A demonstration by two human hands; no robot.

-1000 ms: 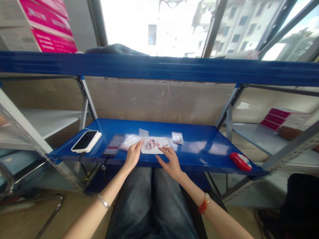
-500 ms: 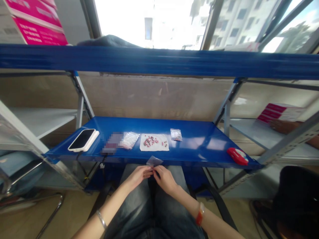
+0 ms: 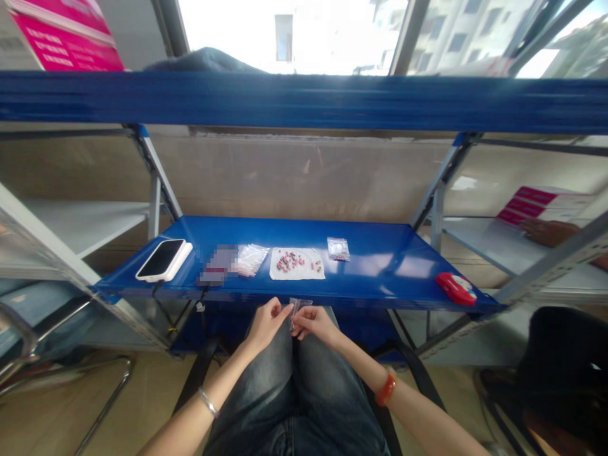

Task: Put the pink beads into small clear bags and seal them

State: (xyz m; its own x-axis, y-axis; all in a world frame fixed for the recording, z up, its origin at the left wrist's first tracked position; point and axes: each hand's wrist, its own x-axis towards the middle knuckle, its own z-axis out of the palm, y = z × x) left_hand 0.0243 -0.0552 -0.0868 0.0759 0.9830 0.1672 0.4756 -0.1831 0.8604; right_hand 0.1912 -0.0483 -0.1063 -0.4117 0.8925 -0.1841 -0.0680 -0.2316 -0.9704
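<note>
Above my lap, my left hand and my right hand both pinch a small clear plastic bag, held just in front of the blue shelf's front edge. On the shelf past my hands lies a white sheet with several small pink and dark pills on it. A stack of empty clear bags lies left of the sheet. A small filled bag lies to its right.
A phone on a white pack rests at the shelf's left end, a red case at its right end. A blue beam runs overhead. Another person's hand rests by pink boxes on the right shelf.
Both hands left the white sheet and came back over my lap with a clear bag. The bag now stands more upright between my fingers.
</note>
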